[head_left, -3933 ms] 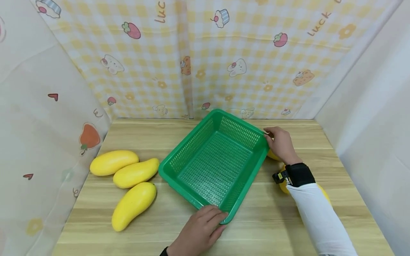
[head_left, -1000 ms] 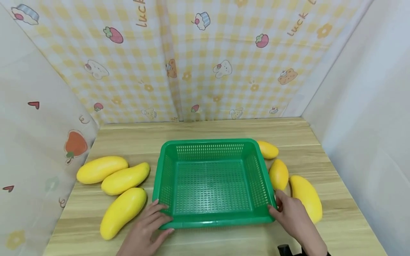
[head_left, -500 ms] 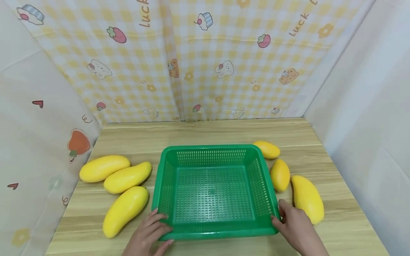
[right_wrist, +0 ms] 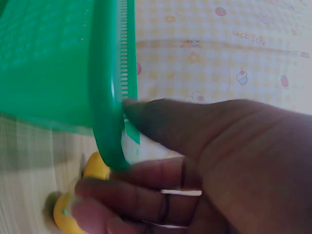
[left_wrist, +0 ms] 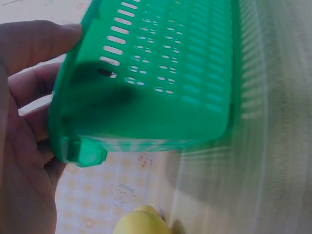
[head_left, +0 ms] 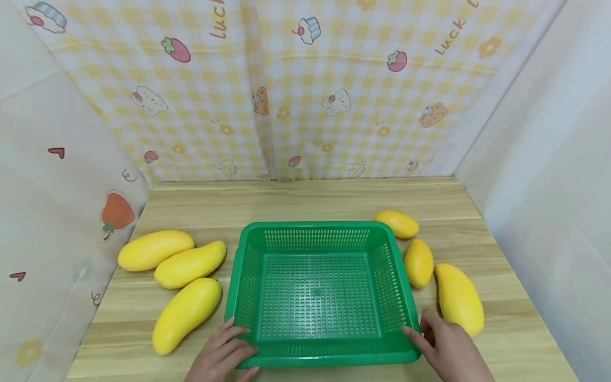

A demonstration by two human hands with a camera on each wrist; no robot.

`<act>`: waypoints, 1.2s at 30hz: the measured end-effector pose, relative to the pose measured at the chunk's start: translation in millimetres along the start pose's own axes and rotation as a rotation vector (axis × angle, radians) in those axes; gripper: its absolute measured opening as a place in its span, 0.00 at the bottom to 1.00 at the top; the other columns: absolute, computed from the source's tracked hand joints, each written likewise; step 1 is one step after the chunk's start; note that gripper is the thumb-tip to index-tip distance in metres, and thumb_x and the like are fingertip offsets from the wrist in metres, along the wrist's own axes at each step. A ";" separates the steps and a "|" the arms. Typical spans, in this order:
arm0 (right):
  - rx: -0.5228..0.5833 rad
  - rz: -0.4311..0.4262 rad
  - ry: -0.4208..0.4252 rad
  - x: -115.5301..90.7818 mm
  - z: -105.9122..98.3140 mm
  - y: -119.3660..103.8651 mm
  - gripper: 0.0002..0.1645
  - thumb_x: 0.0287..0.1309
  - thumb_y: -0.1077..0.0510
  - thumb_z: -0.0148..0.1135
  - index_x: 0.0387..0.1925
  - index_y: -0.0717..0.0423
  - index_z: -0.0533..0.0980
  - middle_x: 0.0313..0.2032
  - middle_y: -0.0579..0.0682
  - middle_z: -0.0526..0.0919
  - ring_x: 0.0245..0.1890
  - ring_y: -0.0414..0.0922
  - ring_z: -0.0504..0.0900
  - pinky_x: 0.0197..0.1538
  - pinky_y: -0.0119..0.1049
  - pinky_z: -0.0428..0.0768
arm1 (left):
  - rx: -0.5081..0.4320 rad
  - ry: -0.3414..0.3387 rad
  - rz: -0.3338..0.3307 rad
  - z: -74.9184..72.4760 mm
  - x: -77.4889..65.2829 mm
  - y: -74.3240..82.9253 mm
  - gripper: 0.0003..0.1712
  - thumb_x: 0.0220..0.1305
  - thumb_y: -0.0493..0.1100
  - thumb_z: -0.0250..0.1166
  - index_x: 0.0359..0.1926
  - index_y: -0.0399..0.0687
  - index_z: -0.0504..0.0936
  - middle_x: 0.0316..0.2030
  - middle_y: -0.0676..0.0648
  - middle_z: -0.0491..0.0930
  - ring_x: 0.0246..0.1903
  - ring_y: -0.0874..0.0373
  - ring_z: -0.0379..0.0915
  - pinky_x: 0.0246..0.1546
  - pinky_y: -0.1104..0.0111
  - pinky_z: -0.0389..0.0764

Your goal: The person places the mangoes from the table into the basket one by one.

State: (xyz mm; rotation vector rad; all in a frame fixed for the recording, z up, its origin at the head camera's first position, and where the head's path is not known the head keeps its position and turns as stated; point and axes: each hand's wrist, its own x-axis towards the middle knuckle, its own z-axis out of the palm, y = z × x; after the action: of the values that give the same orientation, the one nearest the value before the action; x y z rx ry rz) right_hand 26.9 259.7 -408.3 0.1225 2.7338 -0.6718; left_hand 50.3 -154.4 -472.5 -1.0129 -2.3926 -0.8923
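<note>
A green plastic basket (head_left: pixel 320 286) with perforated walls stands square to the table's front, nothing inside it. At its near left corner my left hand (head_left: pixel 220 352) holds the rim, fingers over the top edge and thumb outside; the left wrist view shows the hand (left_wrist: pixel 29 117) around the rim. My right hand (head_left: pixel 448 345) pinches the near right corner, its thumb over the rim in the right wrist view, where the other fingers curl below the basket's rim (right_wrist: pixel 105 87).
Three long yellow mangoes (head_left: pixel 187 315) lie left of the basket. To its right lie a larger mango (head_left: pixel 459 298) and two smaller ones (head_left: pixel 418 263). A checked cloth (head_left: pixel 305 106) hangs behind the wooden table (head_left: pixel 205 204), with white cloth at both sides.
The basket has turned from a slant to square with the table and slid toward me. My right hand came from the far right corner to the near right one.
</note>
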 end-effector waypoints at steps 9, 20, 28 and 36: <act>-0.008 -0.144 0.048 26.8 -29.3 7.0 0.29 0.65 0.37 0.51 0.46 0.57 0.79 0.21 0.40 0.74 0.21 0.37 0.70 0.25 0.31 0.71 | 0.023 0.065 -0.001 -12.7 14.5 4.3 0.13 0.67 0.53 0.60 0.40 0.51 0.84 0.40 0.56 0.80 0.44 0.54 0.75 0.64 0.68 0.59; -0.169 -0.443 0.448 68.3 -38.1 2.0 0.17 0.65 0.47 0.59 0.37 0.58 0.78 0.22 0.43 0.71 0.20 0.39 0.67 0.22 0.33 0.68 | 0.281 0.206 -0.316 -54.7 20.8 -9.9 0.28 0.70 0.60 0.52 0.48 0.41 0.82 0.42 0.46 0.79 0.41 0.51 0.73 0.49 0.75 0.65; -0.267 -0.389 0.411 90.1 -26.1 1.0 0.23 0.67 0.42 0.53 0.29 0.58 0.76 0.14 0.42 0.63 0.13 0.39 0.62 0.15 0.33 0.61 | 0.453 0.110 -0.468 -66.3 1.7 -53.1 0.43 0.65 0.72 0.44 0.56 0.38 0.74 0.45 0.35 0.72 0.43 0.35 0.68 0.36 0.43 0.69; -0.233 -0.315 0.266 104.0 -17.3 -5.0 0.26 0.69 0.39 0.47 0.24 0.54 0.69 0.14 0.45 0.62 0.12 0.41 0.62 0.15 0.35 0.61 | 0.478 0.072 -0.550 -46.5 -25.5 -75.8 0.42 0.59 0.72 0.55 0.56 0.39 0.74 0.49 0.32 0.69 0.44 0.31 0.66 0.33 0.40 0.69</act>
State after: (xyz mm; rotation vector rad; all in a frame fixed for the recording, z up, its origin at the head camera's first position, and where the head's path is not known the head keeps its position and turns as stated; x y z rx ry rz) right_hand -77.1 263.9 -425.9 -0.3003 3.0995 -0.4332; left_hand 15.8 -239.5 -483.8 -0.1417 -2.6732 -0.4533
